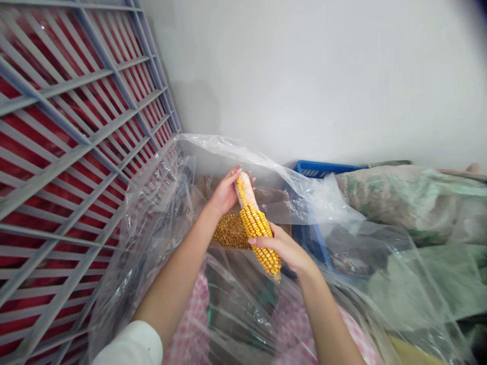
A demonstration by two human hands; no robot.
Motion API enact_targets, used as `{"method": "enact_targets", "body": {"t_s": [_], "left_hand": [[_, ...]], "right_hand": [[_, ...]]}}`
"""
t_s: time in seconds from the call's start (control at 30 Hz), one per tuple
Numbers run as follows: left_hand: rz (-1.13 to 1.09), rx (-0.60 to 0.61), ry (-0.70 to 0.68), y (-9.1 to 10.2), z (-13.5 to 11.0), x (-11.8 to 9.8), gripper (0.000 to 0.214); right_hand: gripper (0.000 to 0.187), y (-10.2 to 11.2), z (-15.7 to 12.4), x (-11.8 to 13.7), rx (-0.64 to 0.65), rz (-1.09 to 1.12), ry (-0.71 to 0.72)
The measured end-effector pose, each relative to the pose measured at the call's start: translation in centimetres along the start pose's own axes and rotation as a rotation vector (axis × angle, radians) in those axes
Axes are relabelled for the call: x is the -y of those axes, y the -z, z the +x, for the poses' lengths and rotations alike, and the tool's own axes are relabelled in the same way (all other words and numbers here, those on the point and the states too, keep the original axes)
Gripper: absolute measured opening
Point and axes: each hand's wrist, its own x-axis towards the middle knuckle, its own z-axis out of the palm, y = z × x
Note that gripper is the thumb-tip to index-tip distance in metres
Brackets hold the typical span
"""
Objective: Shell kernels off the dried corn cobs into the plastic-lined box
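I hold a corn cob (pixel 255 223) between both hands, above a cardboard box (pixel 274 198). My left hand (pixel 224 193) grips its far end, where the kernels are gone and the pale cob shows. My right hand (pixel 286 249) is wrapped round the near end, still covered with yellow kernels. A heap of loose kernels (pixel 230 232) lies in the box just under the cob.
Clear plastic sheeting (pixel 160 238) drapes over the box and my lap. A grey metal grille over red (pixel 68 152) stands at the left. A blue plastic crate (pixel 317 170) and bulging sacks (pixel 411 203) sit at the right against a white wall (pixel 323 76).
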Motion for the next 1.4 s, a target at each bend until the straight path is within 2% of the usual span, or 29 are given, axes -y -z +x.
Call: {"method": "enact_targets", "body": {"t_s": [0.1, 0.27, 0.33, 0.43, 0.53, 0.73, 0.93, 1.03, 1.17, 1.3, 1.4], "left_hand": [[0.050, -0.041, -0.088, 0.0, 0.0, 0.4, 0.018], [0.122, -0.134, -0.061, 0.3, 0.4, 0.6, 0.015], [0.117, -0.126, -0.041, 0.3, 0.4, 0.4, 0.019], [0.106, -0.044, -0.023, 0.2, 0.2, 0.1, 0.024], [0.163, 0.022, -0.070, 0.1, 0.0, 0.2, 0.029], [0.269, -0.003, -0.061, 0.4, 0.2, 0.7, 0.021], [0.323, -0.048, -0.054, 0.5, 0.4, 1.0, 0.020], [0.315, -0.044, -0.052, 0.4, 0.2, 0.5, 0.026], [0.246, -0.005, 0.041, 0.2, 0.0, -0.3, 0.045], [0.361, 0.001, 0.021, 0.3, -0.3, -0.2, 0.055], [0.434, -0.032, -0.002, 0.5, -0.2, 0.2, 0.045]], "right_hand": [[0.042, 0.0, 0.0, 0.0, -0.011, -0.022, -0.003], [0.045, -0.3, 0.1, -0.2, 0.002, -0.066, 0.001], [0.046, -0.2, 0.1, -0.3, 0.012, -0.057, 0.000], [0.046, -0.1, 0.1, -0.2, 0.014, -0.024, -0.006], [0.043, 0.0, 0.0, 0.0, 0.017, 0.007, 0.004], [0.040, -0.1, -0.1, -0.2, 0.016, 0.022, -0.024], [0.041, 0.0, -0.1, -0.2, 0.033, 0.034, -0.030], [0.040, 0.1, -0.1, -0.2, 0.034, 0.026, -0.028], [0.043, 0.3, -0.2, -0.2, 0.037, 0.075, -0.042], [0.043, 0.2, -0.1, -0.2, 0.028, 0.074, -0.040], [0.043, 0.0, -0.1, -0.2, 0.032, 0.048, -0.032]]}}
